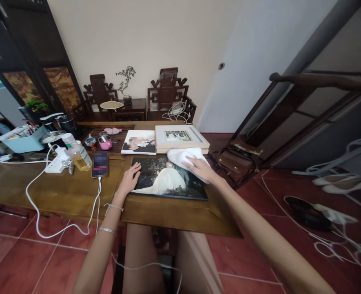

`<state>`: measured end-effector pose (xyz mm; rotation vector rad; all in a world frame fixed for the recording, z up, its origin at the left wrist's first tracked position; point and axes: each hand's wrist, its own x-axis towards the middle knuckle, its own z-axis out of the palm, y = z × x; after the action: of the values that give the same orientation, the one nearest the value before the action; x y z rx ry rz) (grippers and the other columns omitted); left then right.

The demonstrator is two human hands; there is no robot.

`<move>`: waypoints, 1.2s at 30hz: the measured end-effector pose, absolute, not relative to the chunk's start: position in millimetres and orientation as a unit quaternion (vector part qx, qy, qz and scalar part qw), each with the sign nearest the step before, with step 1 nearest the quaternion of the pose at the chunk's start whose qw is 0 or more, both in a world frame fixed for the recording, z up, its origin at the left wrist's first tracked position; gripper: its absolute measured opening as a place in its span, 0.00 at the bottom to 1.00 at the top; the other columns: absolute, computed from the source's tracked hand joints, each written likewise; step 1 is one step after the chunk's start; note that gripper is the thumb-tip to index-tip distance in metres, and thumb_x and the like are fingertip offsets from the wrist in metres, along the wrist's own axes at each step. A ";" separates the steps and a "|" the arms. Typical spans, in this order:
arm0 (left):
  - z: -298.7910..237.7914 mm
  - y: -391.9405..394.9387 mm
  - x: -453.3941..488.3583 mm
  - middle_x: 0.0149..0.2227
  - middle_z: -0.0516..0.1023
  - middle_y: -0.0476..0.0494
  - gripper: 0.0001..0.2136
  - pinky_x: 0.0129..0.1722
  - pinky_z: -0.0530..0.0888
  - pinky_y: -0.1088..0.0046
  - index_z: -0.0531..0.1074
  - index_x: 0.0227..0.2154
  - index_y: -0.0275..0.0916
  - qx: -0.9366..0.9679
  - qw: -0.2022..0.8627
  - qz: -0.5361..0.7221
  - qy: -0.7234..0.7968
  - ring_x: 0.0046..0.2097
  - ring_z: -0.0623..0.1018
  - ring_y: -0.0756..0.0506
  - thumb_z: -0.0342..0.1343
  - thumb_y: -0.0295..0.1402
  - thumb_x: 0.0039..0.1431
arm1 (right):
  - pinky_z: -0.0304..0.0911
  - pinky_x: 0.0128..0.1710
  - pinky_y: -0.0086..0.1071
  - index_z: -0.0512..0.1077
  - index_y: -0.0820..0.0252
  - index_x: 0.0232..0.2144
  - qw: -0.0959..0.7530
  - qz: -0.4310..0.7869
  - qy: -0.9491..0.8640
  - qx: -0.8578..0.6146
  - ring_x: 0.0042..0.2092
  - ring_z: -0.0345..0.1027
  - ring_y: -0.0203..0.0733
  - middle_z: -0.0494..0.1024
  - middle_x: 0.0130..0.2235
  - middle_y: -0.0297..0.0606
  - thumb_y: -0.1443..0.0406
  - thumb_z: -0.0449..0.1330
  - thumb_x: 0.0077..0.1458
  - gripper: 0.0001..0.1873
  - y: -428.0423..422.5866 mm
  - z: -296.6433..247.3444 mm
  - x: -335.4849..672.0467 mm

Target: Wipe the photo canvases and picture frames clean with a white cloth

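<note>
A large dark photo print (pixel 164 181) showing a white dress lies flat on the wooden table (pixel 60 192) in front of me. My left hand (pixel 130 178) rests flat on the print's left edge, fingers spread. My right hand (pixel 198 168) presses a white cloth (pixel 180 156) onto the print's upper right corner. A cream framed picture (pixel 180 138) lies just behind the cloth, with another photo print (pixel 140 143) to its left.
A phone (pixel 100 164) on a white charging cable, a power strip (pixel 56 163), a bottle (pixel 78 154), a pink cup (pixel 105 142) and clutter fill the table's left. Carved chairs (pixel 168 92) stand at the wall. A stair rail (pixel 317 79) and cables lie at the right.
</note>
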<state>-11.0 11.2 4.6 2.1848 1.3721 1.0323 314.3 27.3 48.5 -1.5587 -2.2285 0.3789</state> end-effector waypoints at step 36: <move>2.1 12.8 -10.0 0.59 0.66 0.38 0.17 0.63 0.54 0.56 0.69 0.51 0.36 0.773 0.181 0.356 0.493 0.63 0.61 0.43 0.45 0.33 0.62 | 0.39 0.63 0.51 0.72 0.59 0.40 0.121 0.148 -0.930 -0.314 0.62 0.51 0.48 0.69 0.55 0.46 0.67 0.49 0.58 0.13 -110.9 69.9 241.9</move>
<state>-10.0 12.8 2.1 2.1842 1.3919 1.0047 241.9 -110.9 69.9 -0.9174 -2.7149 0.4333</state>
